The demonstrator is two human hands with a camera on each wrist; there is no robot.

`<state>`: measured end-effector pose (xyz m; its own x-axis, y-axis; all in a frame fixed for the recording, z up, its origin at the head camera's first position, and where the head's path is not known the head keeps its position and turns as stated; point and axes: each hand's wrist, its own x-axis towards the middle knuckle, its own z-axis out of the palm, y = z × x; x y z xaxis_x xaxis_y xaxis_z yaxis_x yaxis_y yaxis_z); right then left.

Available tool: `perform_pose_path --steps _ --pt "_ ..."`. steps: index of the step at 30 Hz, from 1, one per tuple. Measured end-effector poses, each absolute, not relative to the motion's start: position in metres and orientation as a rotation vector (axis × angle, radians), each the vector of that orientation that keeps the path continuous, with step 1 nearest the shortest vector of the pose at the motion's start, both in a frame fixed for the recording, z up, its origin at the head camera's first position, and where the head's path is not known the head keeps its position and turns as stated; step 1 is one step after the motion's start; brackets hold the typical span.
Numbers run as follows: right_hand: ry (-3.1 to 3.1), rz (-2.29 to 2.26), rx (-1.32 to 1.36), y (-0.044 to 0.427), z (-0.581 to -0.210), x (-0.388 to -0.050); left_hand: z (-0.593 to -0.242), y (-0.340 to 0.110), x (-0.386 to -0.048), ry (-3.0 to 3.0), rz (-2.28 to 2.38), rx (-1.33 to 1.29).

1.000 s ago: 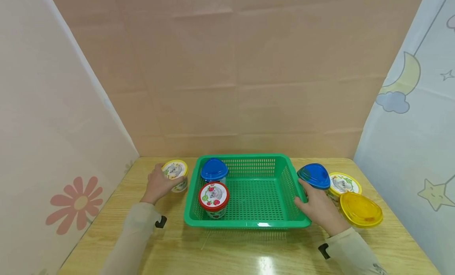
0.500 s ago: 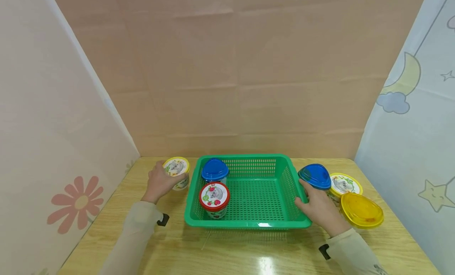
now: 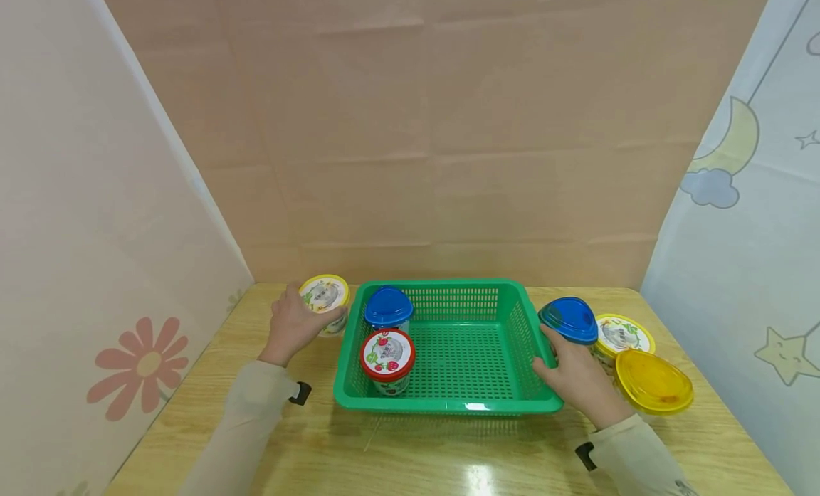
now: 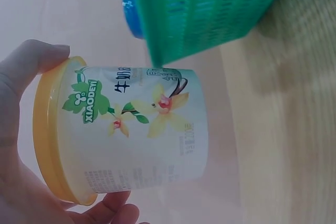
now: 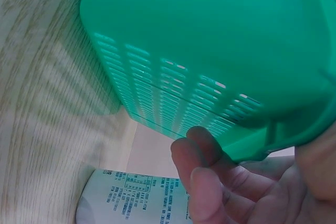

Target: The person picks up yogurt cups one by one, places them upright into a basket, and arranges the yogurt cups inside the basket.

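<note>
"Two hands, head view. What is each holding?"

"Left hand: thumb and fingers are pinching one yellow-lidded tub, lid up, just left of the green basket. Right hand: thumb and fingers are pinching the basket's right rim."

"Basket contents?"

"One blue-lidded container, one red-lidded tub; both are occupying the left part, red nearer the person."

"And outside, on the right?"

"Three pieces, clustering beside the right hand on the wooden table: a second blue-lidded container, a second yellow-lidded tub, a three-cornered yellow lid."

"Left wrist view?"

"Same tub, white wall showing yellow flowers and green leaf. Thumb is pressing near the lid's edge; fingers are curling round the opposite side, partly hidden. Tub's base is hanging above the wood, near the basket's corner."

"Right wrist view?"

"Basket's slotted outer wall. Fingers are bunching together, curling below the rim; most of the thumb is hiding. One printed white container is standing just beside the fingers, its lid out of sight."
</note>
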<state>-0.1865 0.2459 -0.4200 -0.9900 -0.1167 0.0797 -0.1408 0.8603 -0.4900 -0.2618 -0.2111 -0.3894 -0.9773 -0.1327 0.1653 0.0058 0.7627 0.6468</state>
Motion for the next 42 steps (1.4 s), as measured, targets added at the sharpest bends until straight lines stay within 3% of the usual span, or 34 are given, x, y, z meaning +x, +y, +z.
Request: perform_pose_path --steps 42 --pt "-2.964 0.806 0.217 0.245 -0.421 -0.187 -0.338 -0.137 -0.262 -2.663 -1.172 -0.151"
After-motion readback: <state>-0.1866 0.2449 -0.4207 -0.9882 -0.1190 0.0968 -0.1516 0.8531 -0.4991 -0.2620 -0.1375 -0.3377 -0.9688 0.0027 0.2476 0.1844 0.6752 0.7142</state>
